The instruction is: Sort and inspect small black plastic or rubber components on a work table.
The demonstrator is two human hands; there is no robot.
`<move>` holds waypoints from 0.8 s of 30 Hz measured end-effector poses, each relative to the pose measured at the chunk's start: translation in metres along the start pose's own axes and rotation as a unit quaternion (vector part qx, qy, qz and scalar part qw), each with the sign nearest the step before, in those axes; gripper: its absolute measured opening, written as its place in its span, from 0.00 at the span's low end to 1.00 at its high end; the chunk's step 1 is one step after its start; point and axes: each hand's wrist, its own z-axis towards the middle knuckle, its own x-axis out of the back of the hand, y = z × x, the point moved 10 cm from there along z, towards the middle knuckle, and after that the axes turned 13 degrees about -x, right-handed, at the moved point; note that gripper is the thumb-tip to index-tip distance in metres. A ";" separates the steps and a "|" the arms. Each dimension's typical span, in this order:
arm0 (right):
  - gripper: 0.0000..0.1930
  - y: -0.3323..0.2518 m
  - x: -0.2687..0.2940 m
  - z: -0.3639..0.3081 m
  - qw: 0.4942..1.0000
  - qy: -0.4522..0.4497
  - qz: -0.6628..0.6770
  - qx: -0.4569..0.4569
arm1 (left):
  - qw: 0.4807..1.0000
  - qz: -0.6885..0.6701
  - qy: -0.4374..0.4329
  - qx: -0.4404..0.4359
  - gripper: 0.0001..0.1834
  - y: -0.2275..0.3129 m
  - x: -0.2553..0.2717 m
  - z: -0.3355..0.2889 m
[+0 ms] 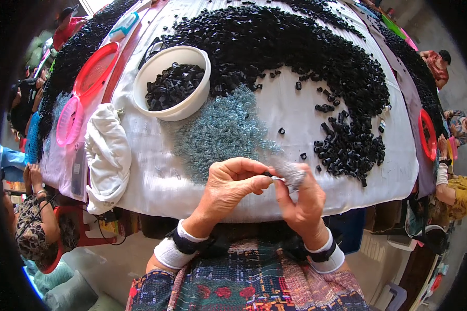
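My left hand [225,186] is closed in a pinch, with a small black plastic piece [268,174] at its fingertips. Close by, my right hand [303,205] is also closed, its thumb and fingers meeting near that piece. A grey, blurred bundle [291,173] shows at the right fingers; its kind is unclear. Just beyond the hands lies a heap of small, clear bluish parts [223,137]. A white bowl [191,106] behind it on the left holds black pieces. Many loose black pieces [350,147] form a wide heap from the right to the back.
A white bundled cloth [108,155] lies on the white-covered table [155,194] at left. Farther left are a pink basket [70,122] and a red tray [80,85]. Another red tray [427,135] is at far right. Other people work along both sides.
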 end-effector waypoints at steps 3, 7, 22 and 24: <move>0.14 0.004 -0.001 0.003 0.998 -0.028 -0.060 0.019 | 1.000 -0.002 0.018 0.003 0.09 0.002 0.005 -0.002; 0.10 0.046 0.048 0.014 0.981 0.124 -0.091 -0.116 | 1.000 -0.018 0.014 0.008 0.10 -0.002 0.013 -0.002; 0.08 0.062 0.010 0.021 0.938 0.009 -0.346 -0.020 | 0.999 -0.018 0.002 0.043 0.09 -0.008 0.013 -0.005; 0.07 0.065 0.007 0.022 0.935 0.000 -0.354 -0.027 | 0.999 -0.005 0.005 0.044 0.08 -0.008 0.014 -0.005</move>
